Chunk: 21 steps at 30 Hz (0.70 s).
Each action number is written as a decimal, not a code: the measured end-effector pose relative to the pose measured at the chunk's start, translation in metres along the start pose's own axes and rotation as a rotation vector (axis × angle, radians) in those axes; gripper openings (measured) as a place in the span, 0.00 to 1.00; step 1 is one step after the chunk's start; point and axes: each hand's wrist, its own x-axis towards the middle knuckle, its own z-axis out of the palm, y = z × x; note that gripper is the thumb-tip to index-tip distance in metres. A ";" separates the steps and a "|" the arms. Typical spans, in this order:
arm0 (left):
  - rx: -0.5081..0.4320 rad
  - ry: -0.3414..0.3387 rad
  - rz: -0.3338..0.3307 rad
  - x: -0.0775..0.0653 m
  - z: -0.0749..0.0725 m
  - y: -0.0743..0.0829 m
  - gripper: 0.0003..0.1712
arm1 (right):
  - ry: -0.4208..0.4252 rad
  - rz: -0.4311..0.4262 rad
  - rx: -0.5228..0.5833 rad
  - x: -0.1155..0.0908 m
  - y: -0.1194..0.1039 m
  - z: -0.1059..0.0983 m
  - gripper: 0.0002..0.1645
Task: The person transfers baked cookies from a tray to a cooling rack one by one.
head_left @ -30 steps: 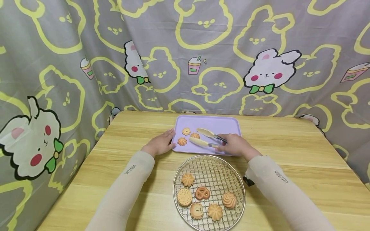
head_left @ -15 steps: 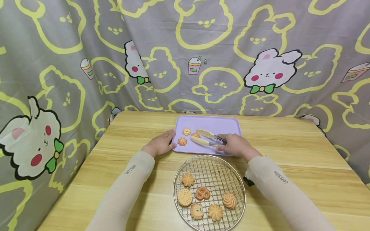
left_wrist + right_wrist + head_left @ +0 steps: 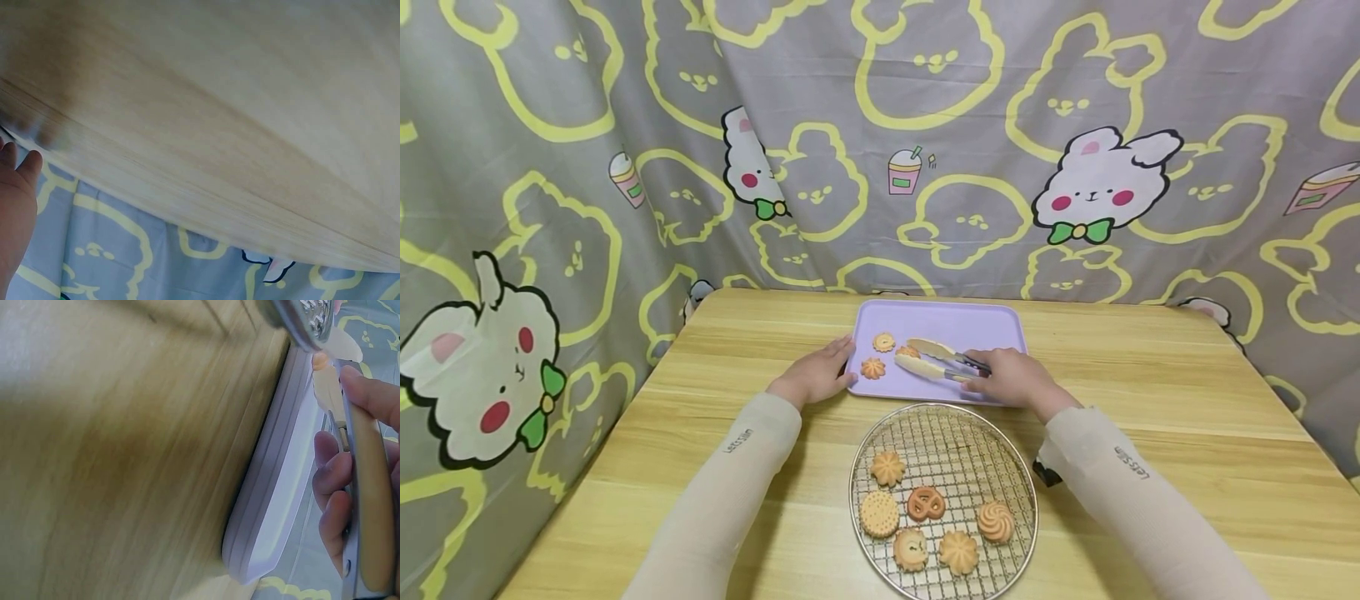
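My right hand grips a pair of tongs over the purple tray; the right wrist view shows fingers and thumb wrapped round the tan-and-metal handles. Between the tongs' cream tips sits a flower-shaped cookie, partly covered by them. Two more cookies lie to its left on the tray: a round one and another flower-shaped one. At the tray's left edge rests my left hand, its fingers extended along the rim and holding nothing. Only part of that hand shows in the left wrist view.
Nearer to me stands a round wire cooling rack bearing several cookies, among them a pretzel-shaped one and a swirl one. The wooden table ends at a patterned curtain behind and to the left.
The upper arm of the tongs has come down and closer to the lower one, narrowing the gap around the flower-shaped cookie. My left hand has stayed at the tray's edge.
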 end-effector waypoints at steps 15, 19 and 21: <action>0.000 0.001 0.000 -0.001 0.000 0.001 0.40 | 0.052 0.012 0.069 -0.009 0.009 -0.008 0.40; -0.007 0.002 0.007 -0.002 -0.001 0.002 0.40 | 0.067 0.009 0.073 -0.013 0.012 -0.011 0.40; -0.007 0.000 0.005 -0.002 -0.002 0.003 0.40 | 0.071 0.007 0.077 -0.015 0.014 -0.012 0.40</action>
